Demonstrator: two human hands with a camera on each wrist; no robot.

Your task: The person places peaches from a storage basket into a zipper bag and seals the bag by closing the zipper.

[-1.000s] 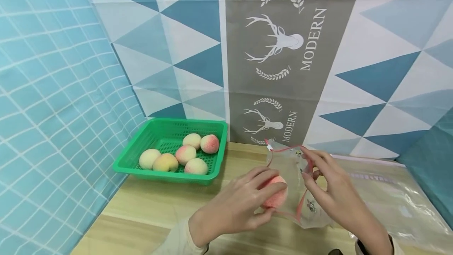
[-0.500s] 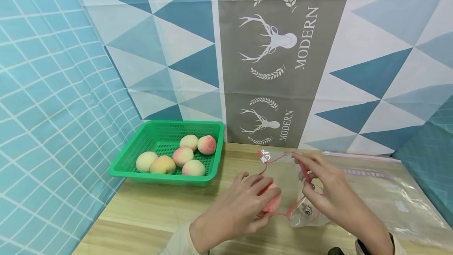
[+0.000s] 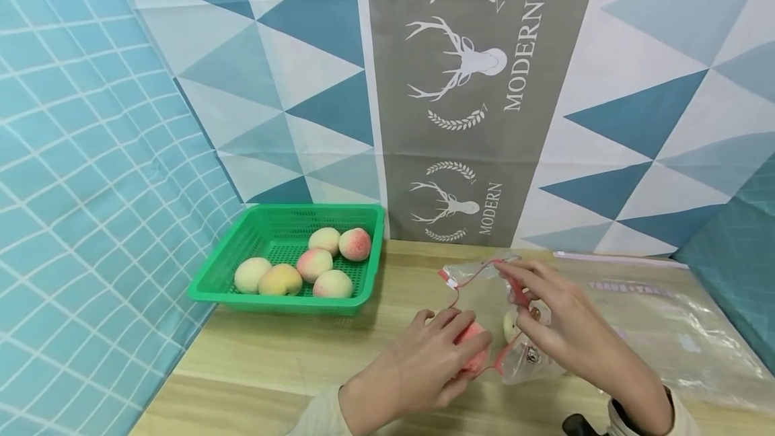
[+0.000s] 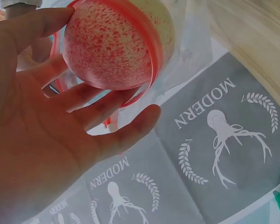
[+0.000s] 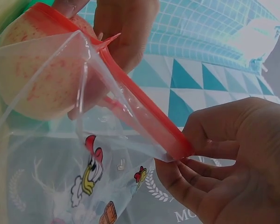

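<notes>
In the head view, my left hand [image 3: 424, 358] holds a pinkish-red peach [image 3: 474, 348] at the mouth of a clear zip bag [image 3: 529, 369] with a red rim. The left wrist view has the thumb and fingers about the peach [image 4: 109, 49], the red rim crossing it and its pale end beyond the rim. My right hand [image 3: 572, 318] pinches the rim and draws the mouth wide, as the right wrist view of the fingers at the red strip [image 5: 151, 119] also has it. A pale round patch [image 3: 510, 326] lies inside the bag; what it is I cannot tell.
At the left, a green basket [image 3: 200, 291] holds several peaches [image 3: 315, 266]. Large clear zip bags [image 3: 660, 328] lie flat on the wooden table [image 3: 272, 342] at the right. A patterned cloth [image 3: 327, 73] stands behind, and a small black object [image 3: 578, 424] is at the front edge.
The bag's mouth has been drawn wider, and a pale round patch now shows inside it. The left hand and peach have shifted slightly downward. The basket's peaches stay as they were.
</notes>
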